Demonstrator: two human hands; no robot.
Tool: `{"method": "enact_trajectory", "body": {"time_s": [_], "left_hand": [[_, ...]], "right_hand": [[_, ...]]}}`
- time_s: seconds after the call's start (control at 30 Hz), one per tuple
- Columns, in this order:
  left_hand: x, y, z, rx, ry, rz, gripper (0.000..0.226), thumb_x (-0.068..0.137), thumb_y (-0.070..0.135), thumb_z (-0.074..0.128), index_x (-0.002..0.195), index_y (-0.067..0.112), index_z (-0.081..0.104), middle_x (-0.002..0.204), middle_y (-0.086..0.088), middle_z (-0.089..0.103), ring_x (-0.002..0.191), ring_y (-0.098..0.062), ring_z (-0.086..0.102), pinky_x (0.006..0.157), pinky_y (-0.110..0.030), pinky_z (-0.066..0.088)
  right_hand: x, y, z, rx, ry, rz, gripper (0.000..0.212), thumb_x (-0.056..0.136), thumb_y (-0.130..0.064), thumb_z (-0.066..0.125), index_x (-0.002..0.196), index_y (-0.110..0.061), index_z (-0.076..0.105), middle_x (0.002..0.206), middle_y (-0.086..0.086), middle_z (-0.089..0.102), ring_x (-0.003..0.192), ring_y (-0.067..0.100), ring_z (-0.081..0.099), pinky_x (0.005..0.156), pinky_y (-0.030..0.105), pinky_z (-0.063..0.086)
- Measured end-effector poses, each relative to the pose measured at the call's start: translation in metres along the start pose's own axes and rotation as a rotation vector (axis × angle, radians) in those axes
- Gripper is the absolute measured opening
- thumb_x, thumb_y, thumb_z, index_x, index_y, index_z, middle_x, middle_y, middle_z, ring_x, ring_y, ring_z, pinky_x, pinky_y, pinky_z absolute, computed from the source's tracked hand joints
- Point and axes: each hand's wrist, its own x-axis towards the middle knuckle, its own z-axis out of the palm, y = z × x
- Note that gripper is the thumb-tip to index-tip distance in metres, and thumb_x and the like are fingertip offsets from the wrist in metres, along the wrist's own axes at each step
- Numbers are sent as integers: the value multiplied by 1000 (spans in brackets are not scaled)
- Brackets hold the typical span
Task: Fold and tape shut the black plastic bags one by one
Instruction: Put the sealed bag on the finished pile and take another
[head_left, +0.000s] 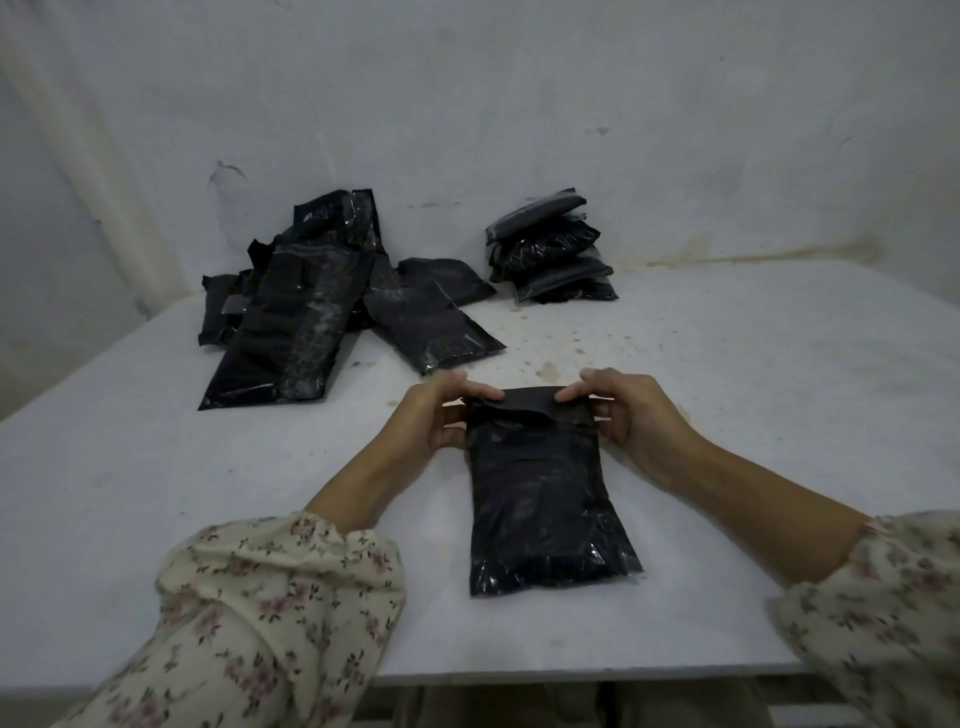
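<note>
Bag (540, 499) at centre: opaque black film, contents not visible. The thumbs (485, 393) of the left hand (434, 418) and right hand (631, 418) cover part of its far-end flap (530, 402). The other fingers go behind the flap, mostly out of sight. Tape on the flap: can't tell.

Pile (291, 322) at 11 o'clock: bags overlap, lower ones buried, count unclear. Stack (553, 249) at 1 o'clock: bottom layers show edges only, count unclear.

Left sleeve (260, 613) is cut off at 7 o'clock, right sleeve (883, 587) at 4 o'clock. Table (156, 467) runs out of frame at 9 and 3 o'clock. Under its near edge at 6 o'clock it's dark and blurred, unreadable.
</note>
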Motion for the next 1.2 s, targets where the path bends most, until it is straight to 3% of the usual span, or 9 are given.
{"method": "enact_trajectory", "body": {"time_s": [0.07, 0.13, 0.33, 0.47, 0.63, 0.77, 0.9, 1.03, 1.2], "left_hand": [[0, -1, 2, 8, 27, -6, 31, 97, 26, 51, 83, 10, 73, 82, -3, 68, 75, -15, 62, 64, -26, 52], [-2, -3, 5, -10, 32, 20, 12, 90, 8, 61, 84, 10, 71, 80, -3, 66, 72, -13, 62, 65, -21, 53], [-2, -5, -1, -114, 62, 46, 31, 80, -12, 64, 101, 11, 62, 92, -9, 66, 79, -17, 68, 66, -25, 58], [-2, -5, 1, -122, 39, 8, 38, 77, -14, 66, 107, 10, 62, 101, -14, 67, 88, -22, 68, 73, -30, 60], [-2, -5, 4, -138, 134, 39, 32, 76, -15, 66, 98, 7, 66, 98, -12, 67, 88, -22, 68, 68, -27, 59], [-3, -5, 6, -146, 67, 20, 32, 77, -15, 65, 103, 4, 64, 95, -11, 68, 88, -22, 68, 75, -29, 60], [-4, -6, 11, -50, 83, 24, 24, 75, -20, 63, 77, 4, 62, 76, -9, 62, 74, -20, 64, 65, -24, 58], [-6, -7, 12, -61, 150, 117, 25, 75, -21, 63, 66, 2, 63, 67, -13, 62, 66, -22, 63, 60, -27, 57], [-10, -8, 13, -23, 126, 179, 27, 73, -23, 63, 66, 2, 66, 75, -17, 62, 72, -23, 60, 63, -27, 55]], "right_hand": [[-2, 1, 1, -14, -15, 6, 18, 78, -20, 69, 80, -3, 72, 84, 16, 64, 72, 24, 60, 64, 31, 49], [-3, 2, 2, -40, -33, -9, 11, 76, -2, 70, 88, -4, 70, 86, 16, 66, 73, 20, 65, 64, 24, 56], [1, 2, -2, -43, -32, -49, 48, 76, 18, 64, 115, -10, 60, 76, 6, 68, 73, 16, 69, 70, 25, 58], [0, 3, 0, -11, 12, -62, 41, 77, 16, 64, 113, -4, 62, 86, 17, 62, 73, 18, 68, 73, 28, 59], [-6, -3, 8, -43, -42, 0, 22, 78, 19, 62, 96, 6, 64, 79, 12, 68, 68, 13, 70, 60, 20, 55], [-5, 0, 7, -60, 23, -30, 18, 77, 17, 65, 89, 4, 65, 82, 15, 66, 70, 16, 69, 62, 23, 57], [-6, 0, 7, -64, 40, -117, 14, 78, 16, 64, 83, 4, 62, 75, 13, 62, 69, 19, 64, 63, 26, 58], [-11, -3, 3, -121, -103, -63, 24, 76, 12, 68, 93, -5, 67, 79, 4, 66, 66, 11, 65, 55, 19, 52], [-7, 3, -1, -415, -101, -172, 31, 71, 8, 76, 89, -16, 71, 82, -1, 68, 81, 7, 64, 78, 19, 54]]}}
